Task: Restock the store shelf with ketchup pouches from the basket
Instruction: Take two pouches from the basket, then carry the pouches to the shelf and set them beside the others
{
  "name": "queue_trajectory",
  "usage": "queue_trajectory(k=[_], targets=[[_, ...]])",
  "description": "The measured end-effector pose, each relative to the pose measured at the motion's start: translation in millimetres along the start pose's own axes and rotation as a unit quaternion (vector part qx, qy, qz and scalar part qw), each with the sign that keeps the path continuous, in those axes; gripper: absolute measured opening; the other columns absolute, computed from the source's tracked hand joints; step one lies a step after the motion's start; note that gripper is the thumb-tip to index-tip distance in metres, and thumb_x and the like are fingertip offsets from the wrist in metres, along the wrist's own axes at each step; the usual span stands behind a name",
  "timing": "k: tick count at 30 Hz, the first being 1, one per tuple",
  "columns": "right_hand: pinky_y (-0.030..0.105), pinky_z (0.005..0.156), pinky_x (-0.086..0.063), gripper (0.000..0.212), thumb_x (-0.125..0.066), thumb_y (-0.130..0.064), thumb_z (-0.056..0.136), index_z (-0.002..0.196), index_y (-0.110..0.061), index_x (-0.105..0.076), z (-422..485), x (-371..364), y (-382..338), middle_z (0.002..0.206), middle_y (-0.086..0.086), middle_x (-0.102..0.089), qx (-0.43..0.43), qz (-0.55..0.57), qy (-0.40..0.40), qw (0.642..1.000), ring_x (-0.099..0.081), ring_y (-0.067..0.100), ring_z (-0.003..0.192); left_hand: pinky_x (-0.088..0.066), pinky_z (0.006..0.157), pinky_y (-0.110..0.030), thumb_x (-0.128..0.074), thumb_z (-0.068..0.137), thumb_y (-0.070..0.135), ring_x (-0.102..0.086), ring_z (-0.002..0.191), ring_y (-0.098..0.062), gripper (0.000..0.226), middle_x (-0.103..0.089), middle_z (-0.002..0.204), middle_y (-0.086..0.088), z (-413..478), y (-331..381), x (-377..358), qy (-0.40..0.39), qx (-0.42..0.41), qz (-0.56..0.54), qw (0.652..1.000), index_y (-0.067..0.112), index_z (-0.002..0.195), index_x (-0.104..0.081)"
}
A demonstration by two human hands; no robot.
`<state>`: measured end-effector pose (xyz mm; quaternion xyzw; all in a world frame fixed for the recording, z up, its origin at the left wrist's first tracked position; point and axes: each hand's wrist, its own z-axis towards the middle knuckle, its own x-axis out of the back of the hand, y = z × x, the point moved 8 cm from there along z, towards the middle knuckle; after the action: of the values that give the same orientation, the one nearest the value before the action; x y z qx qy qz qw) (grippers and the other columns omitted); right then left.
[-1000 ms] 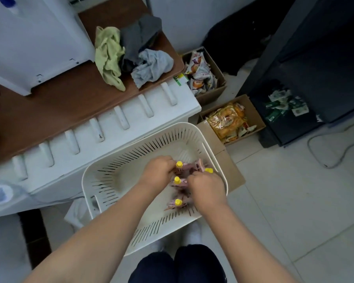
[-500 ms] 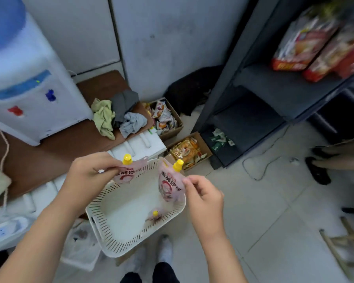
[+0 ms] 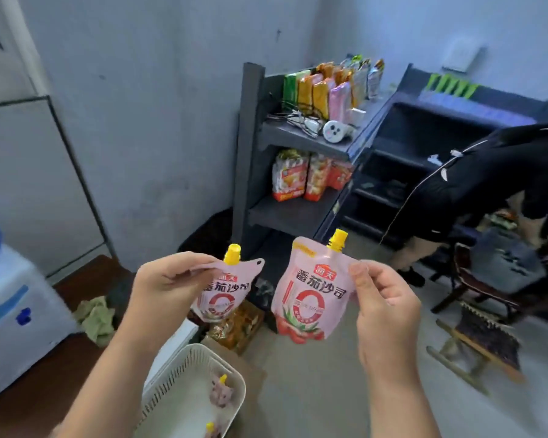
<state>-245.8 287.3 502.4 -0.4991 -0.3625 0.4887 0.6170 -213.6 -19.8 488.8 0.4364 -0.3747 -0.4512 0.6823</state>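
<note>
My left hand [image 3: 168, 286] pinches the top edge of a pink ketchup pouch [image 3: 223, 297] with a yellow cap. A second, larger-looking pink ketchup pouch [image 3: 310, 295] hangs upright from my right hand [image 3: 383, 308], gripped at its right edge. Both pouches are held up at chest height, side by side and apart. The white slotted basket [image 3: 171, 384] sits low at the bottom, with two more pouches [image 3: 222, 392] lying in it. Ahead stands the dark grey store shelf [image 3: 301, 213]; its middle board is bare in front of snack bags.
Snack packs [image 3: 326, 86] fill the shelf's top board, with cables and a white device beside them. A person in black [image 3: 475, 184] bends over at the right near a wooden chair [image 3: 487, 298]. A water dispenser [image 3: 10, 311] stands left; cardboard boxes of snacks [image 3: 238, 327] lie on the floor.
Both hands have lifted out of the basket, each with one pouch, and risen higher. My view has swung up from the basket toward the shelf.
</note>
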Motion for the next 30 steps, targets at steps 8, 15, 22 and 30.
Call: queue_trajectory(k=[8, 15, 22, 30], targets=[[0.040, 0.070, -0.059, 0.021, -0.069, -0.011, 0.094, 0.081, -0.022, -0.081, -6.2, 169.5, -27.4, 0.080, 0.005, -0.080, -0.012, -0.006, 0.181, 0.983, -0.072, 0.021, 0.073, -0.063, 0.072, -0.038, -0.077, 0.082, -0.002, -0.075, 0.081, -0.020, 0.020, -0.079, 0.084, -0.003, 4.0, 77.2, -167.5, -0.161, -0.017, -0.059, 0.985, 0.017, 0.085, -0.082], [0.043, 0.066, -0.059, 0.018, -0.070, -0.012, 0.093, 0.079, -0.019, -0.080, -37.9, 347.3, -68.3, 0.077, 0.008, -0.079, -0.001, -0.030, 0.352, 0.936, -0.073, 0.023, 0.070, -0.063, 0.066, -0.030, -0.075, 0.082, -0.007, -0.076, 0.081, -0.017, 0.025, -0.079, 0.085, 0.001, -39.9, 156.2, -331.7, -0.283, -0.075, -0.114, 0.949, 0.016, 0.089, -0.080], [0.041, 0.066, -0.058, 0.021, -0.071, -0.016, 0.091, 0.075, -0.027, -0.080, -75.8, 482.5, -85.5, 0.072, 0.004, -0.077, 0.031, -0.071, 0.454, 0.888, -0.071, 0.021, 0.067, -0.058, 0.072, -0.037, -0.075, 0.081, -0.006, -0.072, 0.077, -0.028, 0.027, -0.079, 0.084, -0.006, -94.4, 164.1, -474.4, -0.328, -0.032, -0.211, 0.920, 0.021, 0.083, -0.082], [0.036, 0.073, -0.056, 0.019, -0.072, -0.014, 0.093, 0.080, -0.024, -0.081, -119.5, 610.8, -65.8, 0.081, 0.002, -0.077, 0.064, -0.043, 0.614, 0.785, -0.069, 0.020, 0.078, -0.059, 0.071, -0.026, -0.075, 0.083, -0.002, -0.070, 0.079, -0.013, 0.015, -0.079, 0.085, -0.001, -132.6, 161.4, -638.9, -0.358, 0.057, -0.263, 0.894, 0.011, 0.091, -0.079]])
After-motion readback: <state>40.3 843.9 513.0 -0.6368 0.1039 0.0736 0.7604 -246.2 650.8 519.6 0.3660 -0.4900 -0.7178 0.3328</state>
